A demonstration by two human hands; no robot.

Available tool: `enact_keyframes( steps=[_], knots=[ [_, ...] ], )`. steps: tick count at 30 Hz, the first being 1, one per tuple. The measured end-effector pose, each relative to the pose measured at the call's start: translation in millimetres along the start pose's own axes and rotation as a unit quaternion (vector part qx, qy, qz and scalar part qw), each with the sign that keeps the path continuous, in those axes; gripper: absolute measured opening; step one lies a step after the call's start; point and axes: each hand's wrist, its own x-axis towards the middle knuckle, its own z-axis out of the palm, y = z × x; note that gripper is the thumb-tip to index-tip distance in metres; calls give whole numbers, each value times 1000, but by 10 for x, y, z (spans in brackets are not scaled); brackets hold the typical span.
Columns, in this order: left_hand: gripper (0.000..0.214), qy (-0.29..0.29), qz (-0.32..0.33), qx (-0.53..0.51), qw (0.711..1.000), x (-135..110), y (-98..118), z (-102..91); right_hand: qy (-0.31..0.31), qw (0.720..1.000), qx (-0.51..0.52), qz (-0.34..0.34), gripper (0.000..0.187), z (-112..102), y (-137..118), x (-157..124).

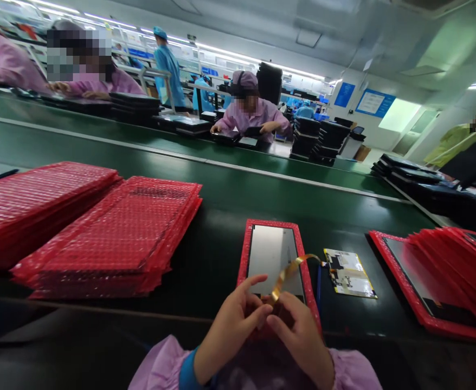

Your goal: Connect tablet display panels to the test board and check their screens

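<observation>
A display panel (268, 252) with a silvery back lies on a red bubble-wrap sleeve (245, 249) in front of me. A gold flex cable (287, 273) arches from the panel's lower end to a flat battery-like board (352, 273) on the right. My left hand (238, 325) pinches at the cable's lower end, its index finger raised. Beside it, my right hand (301, 336) is closed on the same end, thumb against fingers. The fingertips nearly meet and hide the cable's tip. A dark blue stick-like thing (319, 290) lies between the panel and the board.
Two stacks of red bubble-wrapped packs (116, 233) (38, 200) stand at left. More red sleeves with panels (445, 276) lie at right. Across the green bench (225, 187), a co-worker (254, 111) handles dark devices. Black trays (305, 138) are piled over there.
</observation>
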Motion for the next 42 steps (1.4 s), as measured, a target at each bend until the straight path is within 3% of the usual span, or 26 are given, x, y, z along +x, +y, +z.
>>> enact_keyframes(
  steps=[4, 9, 20, 23, 25, 28, 33, 36, 42],
  knots=[
    [57, -14, 13, 3, 1000, -9, -57, 79, 29, 992, 107, 61, 22, 34, 20, 95],
    [51, -11, 63, 64, 996, -33, -107, 70, 84, 983, 134, 97, 22, 43, 56, 125],
    [50, 28, 149, 180, 972, -32, -184, 38, 61, 959, 227, 158, 26, 93, 57, 187],
    [50, 73, 181, 250, 948, -13, -228, -21, 67, 959, 218, 167, 27, 18, 75, 226],
    [50, 99, 204, 329, 917, -2, -242, -68, 116, 959, 199, 166, 29, -60, 96, 259],
    [38, 84, 219, 424, 875, 11, -249, -126, 163, 962, 156, 156, 32, -139, 133, 308],
    [33, 18, 191, 432, 881, 25, -252, -178, 45, 981, 109, 152, 34, -43, 192, 357],
    [39, -1, 167, 410, 897, 41, -245, -203, 24, 985, 81, 152, 33, 23, 242, 377],
    [22, 1, 184, 402, 897, 28, -283, -228, -35, 986, 84, 142, 24, 1, 330, 415]
  ],
)
